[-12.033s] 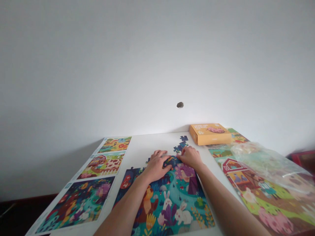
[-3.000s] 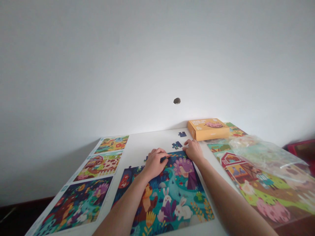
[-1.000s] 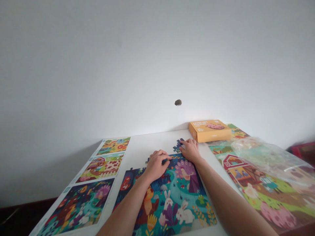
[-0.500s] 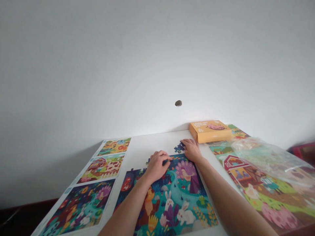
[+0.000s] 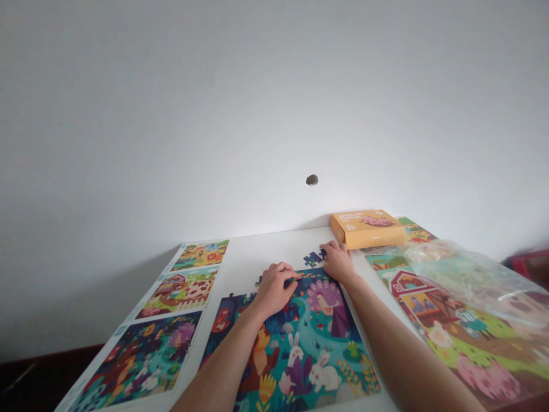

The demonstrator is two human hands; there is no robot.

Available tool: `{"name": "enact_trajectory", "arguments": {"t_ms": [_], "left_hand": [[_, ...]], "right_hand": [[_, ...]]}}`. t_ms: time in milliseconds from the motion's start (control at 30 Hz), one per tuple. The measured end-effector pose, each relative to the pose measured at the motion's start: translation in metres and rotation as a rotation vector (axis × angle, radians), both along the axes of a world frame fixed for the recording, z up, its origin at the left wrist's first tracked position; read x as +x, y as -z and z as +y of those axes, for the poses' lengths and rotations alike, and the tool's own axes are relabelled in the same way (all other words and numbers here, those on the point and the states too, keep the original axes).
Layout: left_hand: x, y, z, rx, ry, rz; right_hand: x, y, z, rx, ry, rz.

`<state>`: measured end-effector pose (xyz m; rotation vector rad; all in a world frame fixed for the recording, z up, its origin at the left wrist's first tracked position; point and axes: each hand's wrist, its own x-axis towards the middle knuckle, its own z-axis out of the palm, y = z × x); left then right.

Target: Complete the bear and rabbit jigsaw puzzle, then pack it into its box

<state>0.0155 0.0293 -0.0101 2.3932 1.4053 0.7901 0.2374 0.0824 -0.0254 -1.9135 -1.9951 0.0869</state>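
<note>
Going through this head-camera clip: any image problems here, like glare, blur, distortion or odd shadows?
In the head view, a blocky pixelated patch covers part of the lower left picture sheet; the plastic bag shows bright glare along its folds; a soft shadow falls on the wall left of the table; the table edges converge strongly, as with wide-angle distortion.

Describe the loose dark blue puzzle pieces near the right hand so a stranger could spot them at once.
At the back of the white table, find the orange box. Left of it, beyond the top edge of the peacock jigsaw puzzle, a dark blue cluster of pieces lies beside the right hand. Unlike the assembled puzzle, they sit apart on the bare table.
</note>
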Motion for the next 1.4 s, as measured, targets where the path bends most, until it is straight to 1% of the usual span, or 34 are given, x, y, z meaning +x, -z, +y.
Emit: {"name": "enact_trajectory", "arguments": {"t_ms": [133, 267, 367, 433, 500, 567, 633, 700, 733, 800, 900, 967, 1000, 1033, 1100, 1133, 1200, 1267, 1333, 1400], "left_hand": [[0.000, 0.000, 0.000, 0.003, 0.002, -0.004], [0.000, 0.001, 0.001, 0.003, 0.000, 0.001], [0.000, 0.002, 0.002, 0.009, -0.002, -0.006], [-0.001, 0.004, 0.004, 0.012, 0.000, -0.019], [-0.001, 0.006, 0.005, 0.013, -0.002, -0.046], [-0.001, 0.007, 0.005, 0.009, -0.017, -0.109], [0.000, 0.006, 0.005, -0.022, -0.022, -0.214], [0.001, 0.004, 0.005, -0.064, -0.010, -0.333], [0.002, 0.002, 0.004, -0.082, -0.001, -0.383], [0.002, -0.001, 0.003, -0.106, 0.010, -0.447], [0.002, -0.004, 0.002, -0.109, -0.004, -0.512], [0.000, -0.004, 0.004, -0.105, -0.033, -0.571], [-0.001, -0.003, 0.005, -0.101, -0.054, -0.599], [-0.002, -0.001, 0.007, -0.095, -0.081, -0.623], [-0.005, 0.001, 0.011, -0.066, -0.150, -0.659], [-0.008, 0.002, 0.013, -0.046, -0.190, -0.673], [-0.012, 0.003, 0.016, -0.016, -0.273, -0.700], [-0.015, 0.003, 0.019, -0.024, -0.349, -0.747], [-0.017, 0.003, 0.021, -0.093, -0.405, -0.864], [-0.017, 0.002, 0.023, -0.247, -0.418, -1.142]], "right_hand": [[-0.001, -0.003, 0.000, -0.033, 0.101, -0.010], [0.002, -0.002, 0.002, -0.027, 0.168, 0.047], [0.005, -0.003, 0.004, 0.032, 0.203, 0.156], [0.004, -0.006, 0.004, 0.124, 0.196, 0.281], [-0.002, -0.011, 0.002, 0.217, 0.156, 0.453], [-0.012, -0.015, -0.002, 0.243, 0.072, 0.682], [-0.026, -0.017, -0.007, 0.167, -0.063, 0.955], [-0.040, -0.016, -0.013, 0.029, -0.210, 1.191], [-0.045, -0.015, -0.015, -0.029, -0.263, 1.266], [-0.052, -0.012, -0.020, -0.090, -0.338, 1.331], [-0.052, -0.010, -0.023, -0.083, -0.398, 1.297], [-0.048, -0.010, -0.023, -0.052, -0.412, 1.190], [-0.045, -0.011, -0.024, -0.021, -0.401, 1.098], [-0.043, -0.012, -0.024, 0.022, -0.366, 0.982], [-0.039, -0.012, -0.025, 0.104, -0.236, 0.699], [-0.038, -0.012, -0.025, 0.122, -0.154, 0.559], [-0.036, -0.011, -0.025, 0.092, -0.025, 0.338], [-0.035, -0.008, -0.025, 0.020, 0.016, 0.227], [-0.035, -0.006, -0.024, -0.028, 0.004, 0.188], [-0.035, -0.005, -0.021, -0.048, -0.007, 0.175]]}}
